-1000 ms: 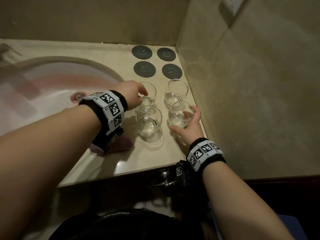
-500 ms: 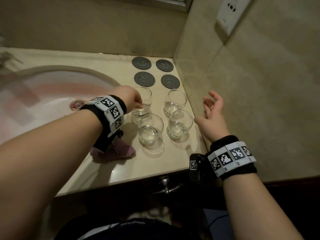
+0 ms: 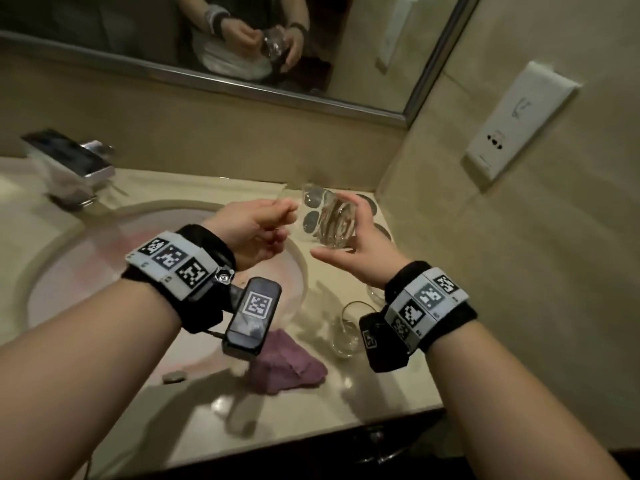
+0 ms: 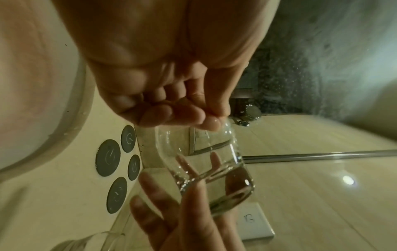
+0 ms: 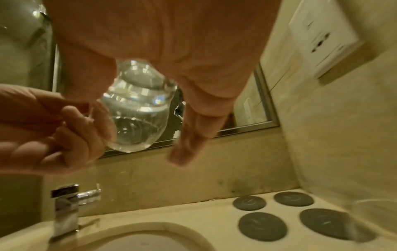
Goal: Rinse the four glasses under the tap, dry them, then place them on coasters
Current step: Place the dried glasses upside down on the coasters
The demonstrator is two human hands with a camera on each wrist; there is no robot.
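Observation:
A clear round glass (image 3: 334,220) is held tilted in the air over the counter's right side. My left hand (image 3: 287,211) pinches its rim (image 4: 212,122) with thumb and fingers. My right hand (image 3: 349,244) cups the thick base from below and behind, thumb under it and fingers up its far side (image 5: 193,84). The glass (image 5: 137,108) looks wet inside. Dark round coasters (image 5: 262,225) lie bare in the back right corner (image 4: 108,158). Another glass (image 3: 348,329) stands on the counter by my right wrist, and one more (image 3: 374,294) is mostly hidden behind that wrist.
The chrome tap (image 3: 72,164) stands at the back left over the oval sink (image 3: 86,271). A purple cloth (image 3: 287,367) lies crumpled on the counter's front. The side wall with a white socket plate (image 3: 512,123) is close on the right. A mirror (image 3: 242,46) runs above.
My left hand has lifted the back-left glass off the counter and tilted it. My right hand, open beside the glasses before, has come in under its base. The head view has tipped upward.

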